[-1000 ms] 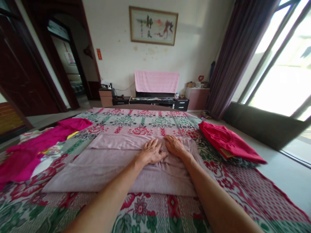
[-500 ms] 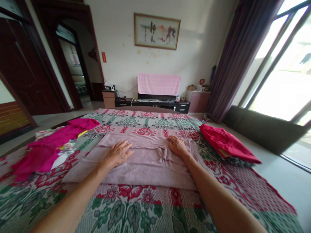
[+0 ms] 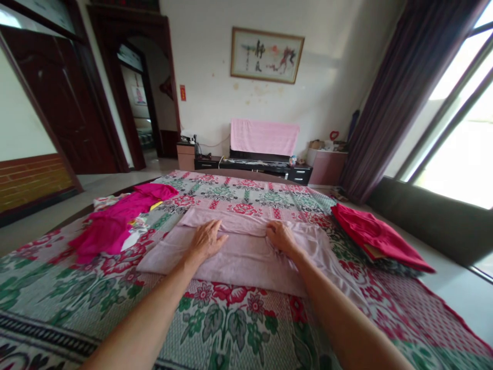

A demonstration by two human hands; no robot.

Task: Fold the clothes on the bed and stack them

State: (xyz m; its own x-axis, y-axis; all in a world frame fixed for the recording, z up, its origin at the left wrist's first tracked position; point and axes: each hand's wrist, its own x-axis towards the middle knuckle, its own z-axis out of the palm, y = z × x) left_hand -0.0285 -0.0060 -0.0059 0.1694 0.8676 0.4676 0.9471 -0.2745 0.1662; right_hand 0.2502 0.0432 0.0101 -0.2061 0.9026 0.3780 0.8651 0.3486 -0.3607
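A pale pink garment (image 3: 239, 259) lies spread on the flowered bed cover (image 3: 231, 329), its far edge folded over in a band. My left hand (image 3: 208, 240) rests palm down on the left half of the band, thumb apart from the other fingers. On the right part of the same band lies my right hand (image 3: 280, 236), its fingers bent and pressed on the cloth; whether they pinch any of it cannot be made out. Small creases show beside my right hand, and the garment's right end trails beyond my right forearm.
A heap of magenta and patterned clothes (image 3: 115, 221) lies at the left, and folded red clothes (image 3: 381, 236) are stacked at the right. Beyond the bed stands a black cabinet (image 3: 254, 167) with a pink cloth (image 3: 265, 136) above it.
The view has turned to the left, so things appear further right. My left hand has come nearer to my right hand, and the creases in the middle of the garment have flattened.
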